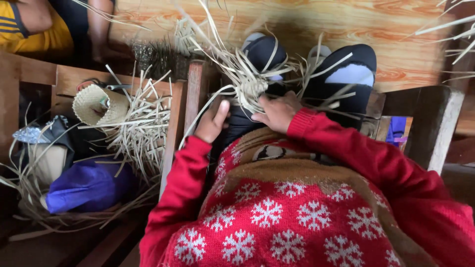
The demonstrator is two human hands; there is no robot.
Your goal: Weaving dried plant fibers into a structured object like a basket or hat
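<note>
The half-woven straw piece [250, 89] sits on the lap between both hands, loose strands fanning away. The right hand [278, 111] fingers pinch its edge; the left hand [213, 121] fingers curl around one strand

both hands, left hand [212, 121] and right hand [277, 112], grip straw weave [247, 86] over lap.

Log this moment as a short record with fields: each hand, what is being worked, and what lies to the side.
left hand: on the lap, fingers touching pale straw strips
right hand: gripping the half-woven straw piece, loose ends fanning out
clothing: red sweater with white snowflakes
feet: dark socks resting forward by the wooden floor
to the left: small woven straw cone, a pile of loose strips, a blue bag
other person: yellow sleeve at the top left corner
</note>
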